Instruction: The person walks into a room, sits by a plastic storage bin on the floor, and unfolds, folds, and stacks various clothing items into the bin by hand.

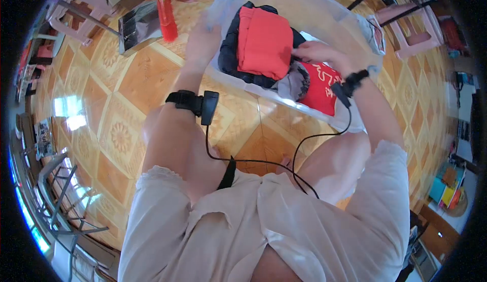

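A clear plastic storage box [329,15] stands on the floor in front of me, with clothes inside. On its left side lies a folded orange-red garment [265,42] on top of a dark padded garment [229,58]. To the right are a crumpled grey cloth [294,83] and a red cloth with white lettering [319,86]. At the box's left rim, my left hand [203,38] appears closed over the edge, its fingertips blurred. My right hand [324,54] is inside the box, fingers bent together beside the folded garment's right edge; what they pinch is hidden.
A black cable [248,160] runs between the straps on my wrists. Pink plastic stools [413,33] stand beyond the box on both sides. A red-bristled broom [166,18] and a dustpan [138,27] are at the upper left. A metal-framed chair [63,195] stands at the lower left.
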Available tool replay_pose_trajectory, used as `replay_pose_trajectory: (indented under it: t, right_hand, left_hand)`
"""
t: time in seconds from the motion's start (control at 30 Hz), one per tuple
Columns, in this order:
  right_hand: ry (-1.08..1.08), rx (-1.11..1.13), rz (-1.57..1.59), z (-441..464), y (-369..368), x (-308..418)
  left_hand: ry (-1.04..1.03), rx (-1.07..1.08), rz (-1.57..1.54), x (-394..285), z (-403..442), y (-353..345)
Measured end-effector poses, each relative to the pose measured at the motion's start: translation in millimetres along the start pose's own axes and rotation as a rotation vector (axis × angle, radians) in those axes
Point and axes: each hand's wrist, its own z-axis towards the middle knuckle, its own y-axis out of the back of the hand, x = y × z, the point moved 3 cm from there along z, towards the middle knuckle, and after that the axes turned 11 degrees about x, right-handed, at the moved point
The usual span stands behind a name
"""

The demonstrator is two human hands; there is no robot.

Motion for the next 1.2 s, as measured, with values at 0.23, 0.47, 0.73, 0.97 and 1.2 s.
replay_pose_trajectory:
  t: [0.23, 0.47, 0.73, 0.97, 1.2]
  right_hand:
    - [0.074, 0.031, 0.795, 54, -62, 12]
    - [0.089, -0.180, 0.918, 53, -68, 30]
    - [0.059, -0.061, 1.048, 78, -73, 26]
    - [0.240, -0.152, 1.278, 29, -64, 57]
    - [0.603, -0.222, 1.365, -30, -16, 108]
  left_hand:
    - [0.151, 0.114, -0.105, -18, -6, 11]
    - [0.141, 0.105, -0.124, -13, -1, 10]
    - [0.230, 0.167, -0.159, -14, -2, 16]
    - [0.183, 0.093, -0.157, -9, -2, 12]
    - [0.303, -0.148, -0.599, 32, 23, 1]
